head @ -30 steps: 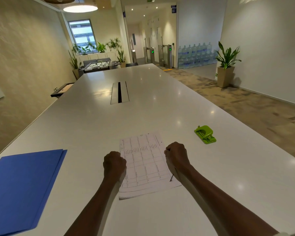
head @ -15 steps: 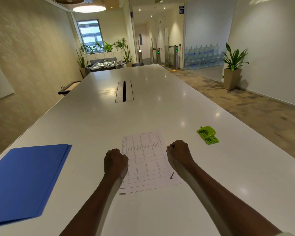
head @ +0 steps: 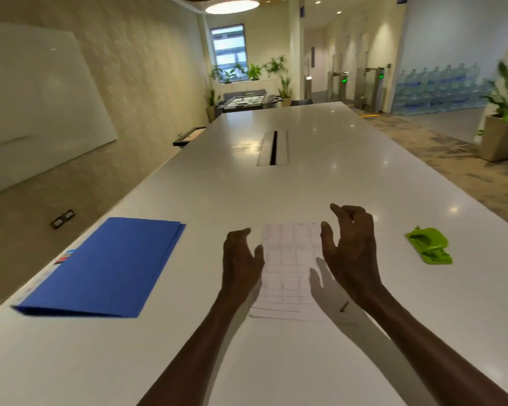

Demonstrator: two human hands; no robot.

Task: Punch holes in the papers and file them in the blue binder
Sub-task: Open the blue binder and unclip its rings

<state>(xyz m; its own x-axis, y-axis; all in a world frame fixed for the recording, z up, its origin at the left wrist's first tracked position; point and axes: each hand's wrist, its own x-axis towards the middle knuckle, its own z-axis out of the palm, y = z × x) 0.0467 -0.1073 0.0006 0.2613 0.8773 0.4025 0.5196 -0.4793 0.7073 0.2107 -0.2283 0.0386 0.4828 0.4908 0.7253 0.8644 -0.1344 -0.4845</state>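
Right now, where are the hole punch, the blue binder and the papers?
hole punch (head: 428, 249): head view, green top.
blue binder (head: 106, 268): head view, front cover.
papers (head: 291, 259): head view, top sheet between the hands.

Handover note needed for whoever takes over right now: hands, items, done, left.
Left hand: open, empty, at the papers' left edge.
Right hand: open, empty, over their right side.
Papers: flat on the white table, between the hands.
Blue binder: closed, to the left.
Green hole punch: to the right, untouched.
Done: nothing visibly punched or filed.
Left: punch the papers, open the binder, file them.
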